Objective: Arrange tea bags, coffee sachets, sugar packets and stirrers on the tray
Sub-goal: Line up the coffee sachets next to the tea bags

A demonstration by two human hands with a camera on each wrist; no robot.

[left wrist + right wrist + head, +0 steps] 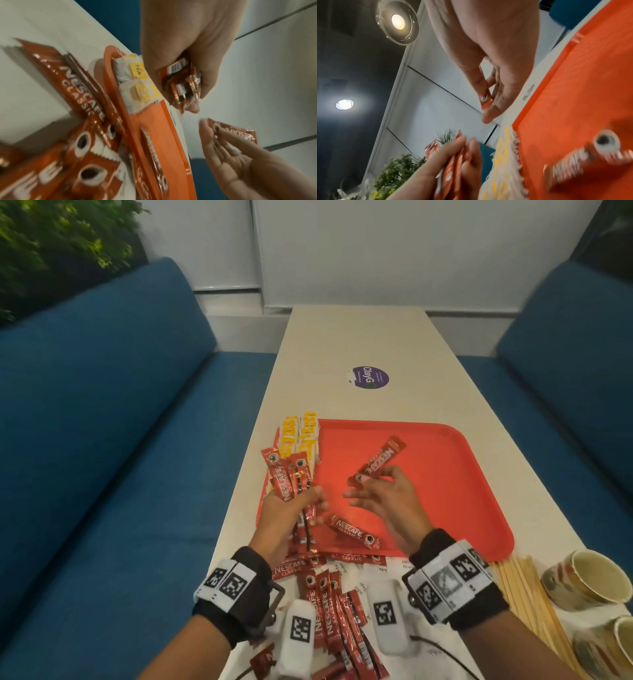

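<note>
While the left hand (291, 505) is clutching a fanned bundle of coffee sachets (286, 474) at the lower left of the red tray (445, 474), the right hand (387, 494) is pinching a single sachet (376, 462) between thumb and fingertips above the tray's middle, other fingers spread loose.

- Tea bags (301, 436), yellow-tagged, are sitting in a row at the tray's upper left corner, partly over its rim.
- One loose sachet (354, 531) is lying slantwise on the tray floor, low centre of the head view.
- More sachets (329, 604) are heaped on the tabletop (359, 337) at bottom centre, overlapping white sugar packets (363, 580).
- Wooden stirrers (524, 590) are lying at lower right, beside two paper cups (582, 580). Neither sugar nor stirrers are on the tray yet.

Risks, as judged from here:
- The bundle is fanning out unevenly; a slack grip is likely to let the outer sachets slide free and scatter.
- The bundle is hovering right beside the tea bags; a sweep that way could be nudging the row off the rim.
- The single sachet is being held near one end only, so it may twist and land crooked.
- Both wrist views are blurred, so how many sachets the left hand is holding cannot be told.
</note>
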